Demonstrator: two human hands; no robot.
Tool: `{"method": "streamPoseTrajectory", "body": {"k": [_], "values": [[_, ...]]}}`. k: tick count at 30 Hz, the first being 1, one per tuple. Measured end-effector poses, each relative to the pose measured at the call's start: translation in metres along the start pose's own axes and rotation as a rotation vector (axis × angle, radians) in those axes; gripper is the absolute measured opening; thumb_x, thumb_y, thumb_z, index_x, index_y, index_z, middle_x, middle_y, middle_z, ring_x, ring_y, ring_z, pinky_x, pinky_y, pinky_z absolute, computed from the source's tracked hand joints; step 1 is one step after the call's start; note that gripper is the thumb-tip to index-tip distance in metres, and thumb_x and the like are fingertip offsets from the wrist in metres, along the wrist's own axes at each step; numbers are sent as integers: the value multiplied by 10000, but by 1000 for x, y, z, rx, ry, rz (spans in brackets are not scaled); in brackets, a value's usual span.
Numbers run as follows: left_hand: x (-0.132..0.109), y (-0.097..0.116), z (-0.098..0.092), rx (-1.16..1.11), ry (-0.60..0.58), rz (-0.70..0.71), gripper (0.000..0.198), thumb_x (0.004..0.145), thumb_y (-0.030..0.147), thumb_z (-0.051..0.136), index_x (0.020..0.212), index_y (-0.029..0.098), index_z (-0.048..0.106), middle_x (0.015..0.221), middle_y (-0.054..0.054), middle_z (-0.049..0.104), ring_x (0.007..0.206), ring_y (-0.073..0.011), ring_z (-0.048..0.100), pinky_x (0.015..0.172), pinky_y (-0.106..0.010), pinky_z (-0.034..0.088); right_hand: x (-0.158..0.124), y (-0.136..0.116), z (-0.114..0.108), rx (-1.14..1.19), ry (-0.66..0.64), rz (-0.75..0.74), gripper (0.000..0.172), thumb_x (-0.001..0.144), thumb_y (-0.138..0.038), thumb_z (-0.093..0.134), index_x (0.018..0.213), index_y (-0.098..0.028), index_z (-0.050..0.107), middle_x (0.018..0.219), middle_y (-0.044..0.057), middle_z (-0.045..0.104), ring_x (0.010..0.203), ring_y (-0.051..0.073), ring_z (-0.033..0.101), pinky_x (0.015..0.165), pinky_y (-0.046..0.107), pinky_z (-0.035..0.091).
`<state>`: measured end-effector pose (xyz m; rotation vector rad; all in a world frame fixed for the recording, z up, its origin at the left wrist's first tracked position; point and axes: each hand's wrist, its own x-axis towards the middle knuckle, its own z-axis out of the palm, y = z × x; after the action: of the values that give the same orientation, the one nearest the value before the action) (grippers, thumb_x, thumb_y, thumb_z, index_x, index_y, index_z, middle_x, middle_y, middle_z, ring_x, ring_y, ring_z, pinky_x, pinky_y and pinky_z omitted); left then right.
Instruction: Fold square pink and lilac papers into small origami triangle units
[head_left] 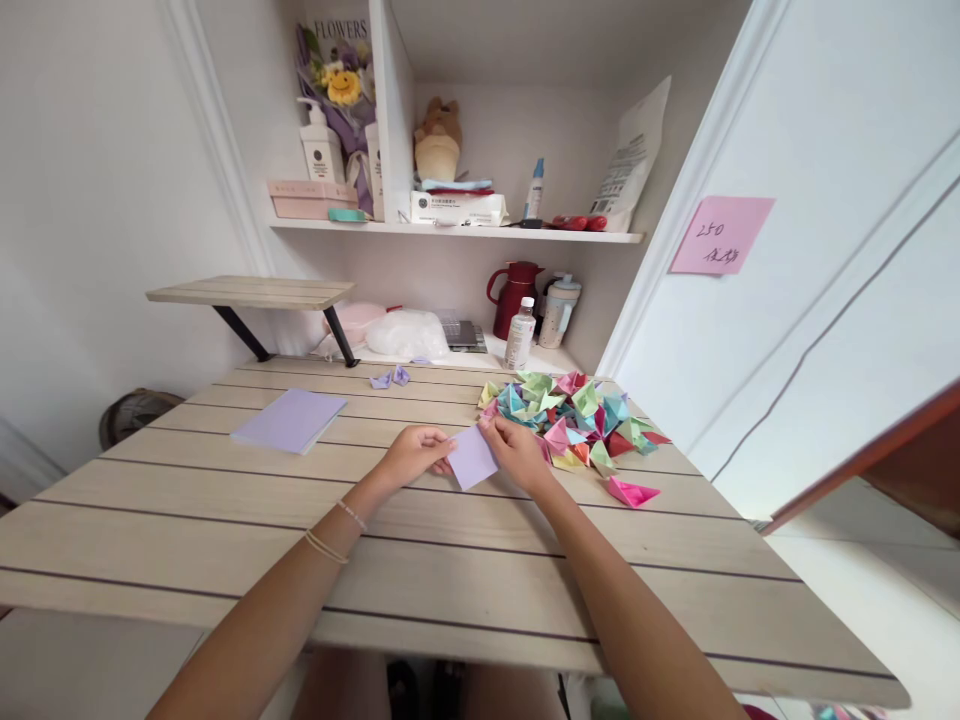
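Note:
A small purple square of paper [472, 460] is held between my two hands above the table. My left hand [416, 455] pinches its left edge, and my right hand [516, 452] grips the upper right edge with the thumb on top. Just beyond my right hand lies a heap of folded paper boats [585, 400] in green, pink, blue, yellow and red. One bright pink boat [632, 492] sits apart from the heap, to the right. Two little purple folded pieces [390, 377] rest farther back. To the left is a stack of purple paper sheets [291, 420].
The slatted wooden table [450, 570] carries a small raised shelf [255, 291] at its back left. Behind it, a clear bottle [520, 335], a red jug [515, 300], a light tumbler [559, 312] and a plastic bag [407, 333] stand in the white cabinet.

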<state>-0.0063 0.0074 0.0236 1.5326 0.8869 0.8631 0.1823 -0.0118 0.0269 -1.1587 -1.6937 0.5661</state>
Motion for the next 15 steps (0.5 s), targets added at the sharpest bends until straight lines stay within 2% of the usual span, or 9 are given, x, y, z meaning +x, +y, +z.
{"method": "streamPoseTrajectory", "body": {"k": [5,8,10,12,15], "values": [[4,0,-3,-144,192,7,284,650,365,665,752,106,604,652,-68,665,556,-143,623,552,-257,517,0,1,4,307,-125,149,318,728,-483,526,824,-180,548,525,-41,511,409,102,456,390,213,318],[4,0,-3,-263,287,8,281,646,329,680,786,107,579,715,-84,674,609,-155,639,608,-277,529,0,5,8,372,-2,188,447,700,-448,575,1052,-190,476,619,-24,576,455,119,529,419,223,393],[4,-2,-2,-341,336,18,268,651,299,682,798,114,557,746,-85,671,660,-164,647,663,-298,532,-1,5,12,394,51,180,549,704,-416,582,1175,-210,389,732,8,618,525,134,577,485,253,455],[4,-4,2,-409,369,30,259,657,273,679,807,128,525,750,-69,663,698,-166,650,715,-320,527,-3,3,16,409,27,145,585,714,-391,577,1227,-224,351,845,43,633,615,150,608,560,282,489],[3,-6,8,-474,384,34,297,657,230,679,846,159,461,780,-51,657,740,-161,652,787,-351,504,-8,-4,22,325,4,48,492,735,-359,553,1195,-229,435,961,70,619,691,158,608,621,298,493]]}}
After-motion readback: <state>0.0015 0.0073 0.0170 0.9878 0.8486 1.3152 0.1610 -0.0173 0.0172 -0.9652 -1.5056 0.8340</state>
